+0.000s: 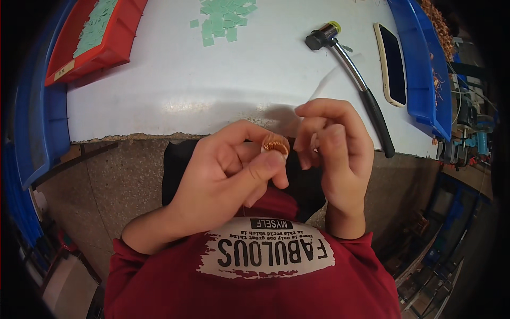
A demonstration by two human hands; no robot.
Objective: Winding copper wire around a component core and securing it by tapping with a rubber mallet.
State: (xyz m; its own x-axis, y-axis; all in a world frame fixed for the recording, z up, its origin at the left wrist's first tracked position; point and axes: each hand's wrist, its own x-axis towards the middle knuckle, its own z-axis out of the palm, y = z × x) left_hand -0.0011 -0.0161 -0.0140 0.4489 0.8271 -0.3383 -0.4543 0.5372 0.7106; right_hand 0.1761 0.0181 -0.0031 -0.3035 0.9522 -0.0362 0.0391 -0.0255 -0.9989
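My left hand (220,170) is closed, and its thumb and fingers pinch a small copper wire coil (275,144) with a pale edge. It is held just off the table's front edge, above my lap. Close to the coil on its right is my right hand (337,149), with the fingers bent and apart. The thumb stands clear of the forefinger. A small pale patch shows between these fingers, and I cannot make out what it is. The right hand does not touch the coil.
On the white table (202,90) lie a mallet (348,64) with a black handle, a phone (390,65) and loose pale green squares (223,18). A red bin (114,45) of green pieces stands at the left. A blue bin (422,69) stands at the right, with copper wire nearby.
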